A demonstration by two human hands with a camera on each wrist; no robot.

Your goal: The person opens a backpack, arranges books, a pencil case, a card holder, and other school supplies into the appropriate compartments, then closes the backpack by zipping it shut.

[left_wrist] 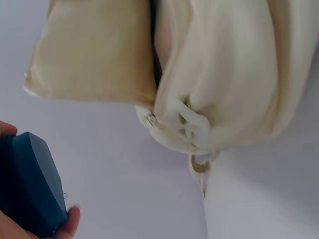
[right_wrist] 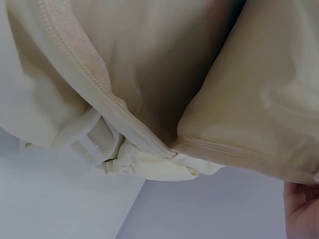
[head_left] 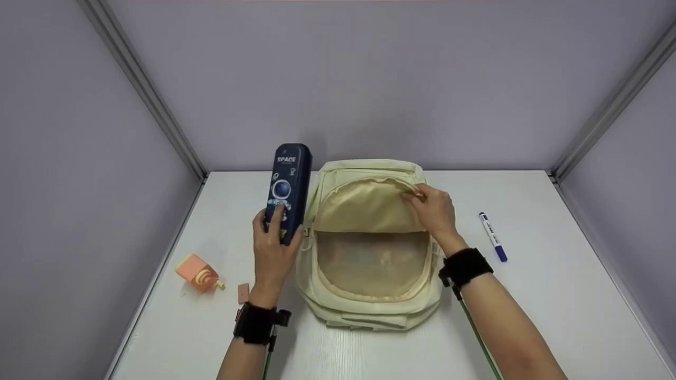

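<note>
Head view: left hand (head_left: 272,248) grips pencil case (head_left: 288,190); right hand (head_left: 434,210) pinches backpack (head_left: 369,295) flap, fingertips hidden.

A white bench (head_left: 554,316) fills the lower half of the frame, closed in by grey walls on three sides. At its centre lies a cream backpack (head_left: 369,306), its main flap folded open toward the back. Right of it, well apart, a blue-capped marker (head_left: 493,236) lies lengthwise. At lower left sits a small orange pencil sharpener (head_left: 196,273), tilted on its side, and just beside it, toward the backpack, a small pinkish eraser (head_left: 243,293).
</note>
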